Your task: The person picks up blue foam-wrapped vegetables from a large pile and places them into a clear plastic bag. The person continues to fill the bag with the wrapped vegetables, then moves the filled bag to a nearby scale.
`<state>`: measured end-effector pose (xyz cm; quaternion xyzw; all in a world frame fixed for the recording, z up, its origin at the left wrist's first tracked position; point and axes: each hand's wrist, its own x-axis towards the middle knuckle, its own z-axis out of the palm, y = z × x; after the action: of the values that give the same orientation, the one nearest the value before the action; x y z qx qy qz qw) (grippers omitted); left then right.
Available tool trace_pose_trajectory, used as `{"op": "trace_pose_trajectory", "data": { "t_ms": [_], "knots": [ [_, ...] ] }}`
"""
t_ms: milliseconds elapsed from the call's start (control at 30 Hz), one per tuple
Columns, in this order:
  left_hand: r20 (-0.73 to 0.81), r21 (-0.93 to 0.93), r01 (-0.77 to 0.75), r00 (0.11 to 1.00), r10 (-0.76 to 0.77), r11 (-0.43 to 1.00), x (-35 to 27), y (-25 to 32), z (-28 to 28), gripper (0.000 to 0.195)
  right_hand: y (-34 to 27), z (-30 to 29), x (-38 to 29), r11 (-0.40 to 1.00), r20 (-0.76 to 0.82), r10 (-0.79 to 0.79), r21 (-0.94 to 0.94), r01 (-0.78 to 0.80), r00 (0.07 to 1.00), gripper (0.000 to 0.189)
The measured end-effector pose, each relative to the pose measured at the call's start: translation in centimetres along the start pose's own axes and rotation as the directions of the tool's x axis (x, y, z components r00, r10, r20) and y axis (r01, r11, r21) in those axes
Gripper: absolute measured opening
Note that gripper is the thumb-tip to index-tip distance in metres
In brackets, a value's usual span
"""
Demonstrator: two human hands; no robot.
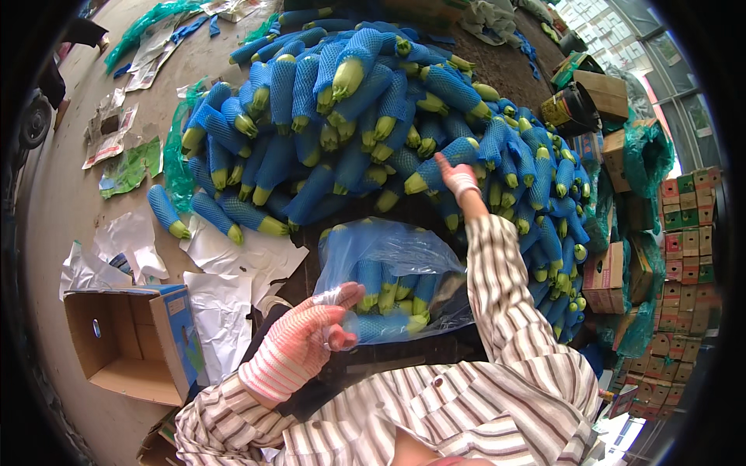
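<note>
My left hand [300, 335], in a striped knit glove, holds the near left edge of a clear plastic bag [408, 247]. Inside the bag lie several pale green zucchini in blue foam net sleeves [370, 279]; one lies crosswise at the bag's mouth. Stretched forward, my right hand [460, 177] grips a sleeved zucchini [440, 166] at the near side of the pile; some of its fingers are hidden. Around it rises a large heap of zucchini in blue net sleeves [349, 110], their green ends showing.
An open cardboard box [125, 343] stands at left beside white paper sheets [218, 314]. Green plastic film [178, 157] and newspaper [111, 131] litter the floor. At right are a black bucket [571, 110], cartons [606, 276] and stacked boxes [682, 250]. Part of a person [52, 78] shows far left.
</note>
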<state>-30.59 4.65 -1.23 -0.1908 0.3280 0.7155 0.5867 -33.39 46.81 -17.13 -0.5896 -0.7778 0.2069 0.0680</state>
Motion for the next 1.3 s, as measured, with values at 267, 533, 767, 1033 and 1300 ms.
{"op": "trace_pose_trajectory", "data": {
  "t_ms": [267, 533, 767, 1033, 1300],
  "knots": [
    [-0.001, 0.001, -0.081, 0.997, 0.081, 0.997, 0.8, -0.1, -0.2, 0.039, 2.4, -1.6, 0.0, 0.654, 0.373, -0.112, 0.726, -0.214, 0.921, 0.052],
    [-0.006, 0.125, -0.171, 0.985, 0.173, 0.977, 0.1, -1.3, 0.2, 0.037, 13.0, -17.2, -20.1, 0.781, 0.948, -0.316, 0.272, -0.562, 0.019, 0.072],
    [-0.028, 0.144, -0.157, 0.986, 0.163, 0.977, -0.6, -1.9, -0.3, 0.03, 12.6, 5.9, -17.7, 0.824, 0.391, -0.178, -0.443, 0.354, 0.903, 0.111],
    [-0.003, -0.008, -0.063, 0.998, 0.063, 0.998, -0.3, -0.3, -0.5, 0.036, 2.8, -10.0, -8.8, 0.956, 0.937, -0.124, 0.024, 0.292, 0.328, 0.065],
    [-0.088, 0.013, -0.081, 0.993, 0.082, 0.997, 0.4, 0.1, 0.9, 0.037, -0.1, 11.7, -0.4, 0.779, 0.258, -0.311, -0.482, 0.401, 0.915, 0.117]
  ]
}}
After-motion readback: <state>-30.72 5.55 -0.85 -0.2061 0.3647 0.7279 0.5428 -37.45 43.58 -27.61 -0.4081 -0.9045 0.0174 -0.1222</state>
